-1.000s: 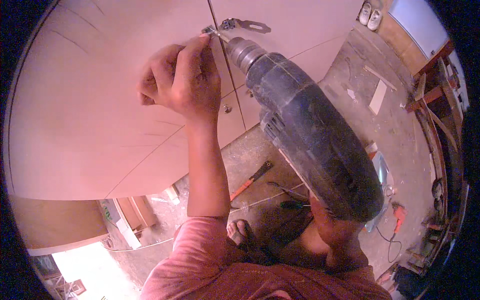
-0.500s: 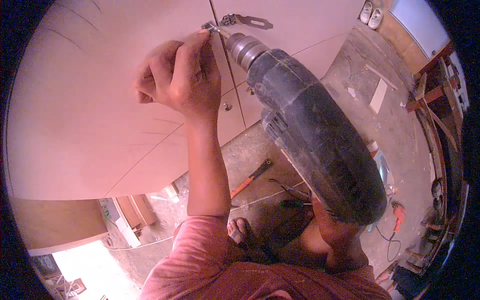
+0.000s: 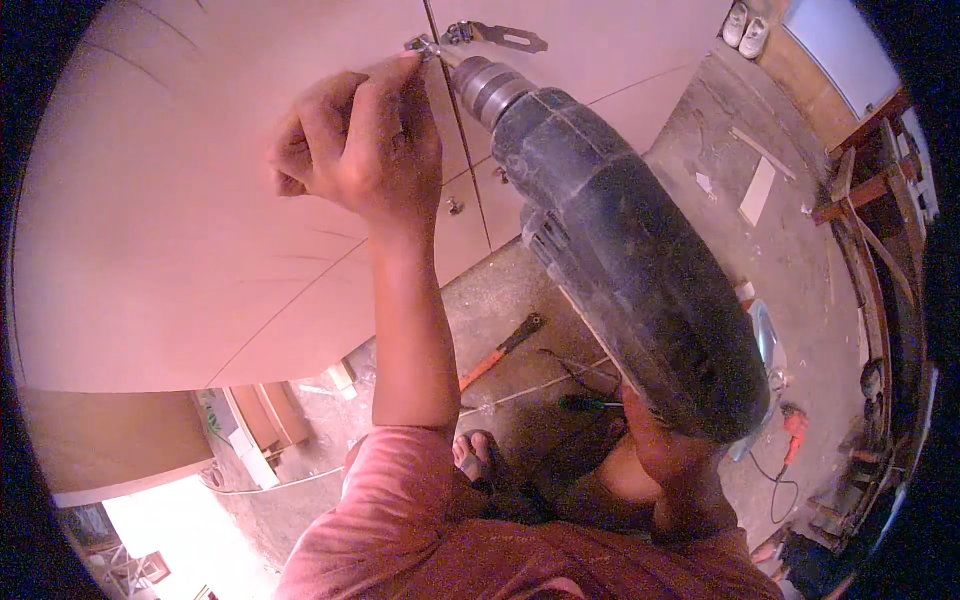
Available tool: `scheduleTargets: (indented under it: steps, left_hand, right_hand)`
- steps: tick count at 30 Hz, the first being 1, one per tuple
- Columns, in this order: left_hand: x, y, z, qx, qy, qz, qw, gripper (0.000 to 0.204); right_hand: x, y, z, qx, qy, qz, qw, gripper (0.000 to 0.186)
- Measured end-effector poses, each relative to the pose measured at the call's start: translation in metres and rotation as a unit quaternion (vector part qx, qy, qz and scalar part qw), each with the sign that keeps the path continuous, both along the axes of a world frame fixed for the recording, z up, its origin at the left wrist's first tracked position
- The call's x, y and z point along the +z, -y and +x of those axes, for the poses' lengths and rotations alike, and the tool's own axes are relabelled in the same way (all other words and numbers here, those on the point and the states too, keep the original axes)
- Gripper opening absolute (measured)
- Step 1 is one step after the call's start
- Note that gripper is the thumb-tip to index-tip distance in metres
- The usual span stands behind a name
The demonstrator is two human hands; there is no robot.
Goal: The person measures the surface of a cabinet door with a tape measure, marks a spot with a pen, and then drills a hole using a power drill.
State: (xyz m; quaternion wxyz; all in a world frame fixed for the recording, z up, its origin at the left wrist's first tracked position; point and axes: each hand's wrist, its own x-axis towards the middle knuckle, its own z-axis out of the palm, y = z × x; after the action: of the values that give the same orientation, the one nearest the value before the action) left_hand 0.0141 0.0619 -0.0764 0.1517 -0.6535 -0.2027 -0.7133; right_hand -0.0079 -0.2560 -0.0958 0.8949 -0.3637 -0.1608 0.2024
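My left hand point(image 3: 365, 140) reaches up the pale cabinet doors point(image 3: 190, 230). Its fingertips pinch a small metal latch piece point(image 3: 420, 45) against the left door, beside the gap between the doors. Across the gap, a metal hasp point(image 3: 505, 37) with a slotted plate lies on the right door. A dark, dusty power drill point(image 3: 630, 250) slants up from the lower right, its bit meeting the latch piece at my left fingertips. My right hand point(image 3: 650, 425) grips the drill low at its rear; the body hides most of the fingers.
Two small knobs point(image 3: 455, 207) stick out lower on the doors. On the floor lie an orange-handled tool point(image 3: 500, 352), a dark-handled screwdriver point(image 3: 585, 403) and an orange corded plug point(image 3: 795, 430). Wood scraps point(image 3: 758, 190) and white shoes point(image 3: 745, 32) are at the right. A bare foot point(image 3: 472, 455) shows below.
The whole view has shifted slightly upward. Both hands and the drill keep nearly the same place against the doors, with the bit still at the latch piece.
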Motion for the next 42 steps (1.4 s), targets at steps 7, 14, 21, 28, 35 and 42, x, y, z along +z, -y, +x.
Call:
scheduleTargets:
  steps: [7, 14, 21, 28, 35, 42]
  left_hand:
    - [0.000, 0.003, 0.001, -0.008, -0.002, -0.014, 1.000, 0.019]
    - [0.001, 0.001, -0.002, -0.020, 0.000, -0.019, 1.000, 0.020]
    - [0.002, 0.002, -0.003, -0.019, -0.004, -0.016, 1.000, 0.019]
    - [0.003, 0.005, 0.001, -0.005, 0.003, -0.013, 1.000, 0.021]
    - [0.006, 0.004, -0.003, -0.019, 0.007, -0.029, 0.999, 0.020]
    - [0.003, 0.004, -0.002, -0.014, -0.002, -0.026, 1.000, 0.018]
  right_hand:
    - [-0.002, 0.006, 0.002, -0.157, 0.354, -0.368, 0.845, 0.079]
    - [0.006, 0.003, 0.003, -0.169, 0.373, -0.394, 0.823, 0.065]
    - [0.013, -0.002, -0.002, -0.064, 0.075, -0.219, 0.971, 0.049]
    - [-0.013, 0.020, 0.013, -0.197, 0.476, -0.533, 0.671, 0.093]
    - [-0.005, 0.005, 0.008, -0.190, 0.412, -0.454, 0.766, 0.093]
    - [0.019, -0.013, 0.004, -0.039, 0.121, -0.151, 0.980, 0.043]
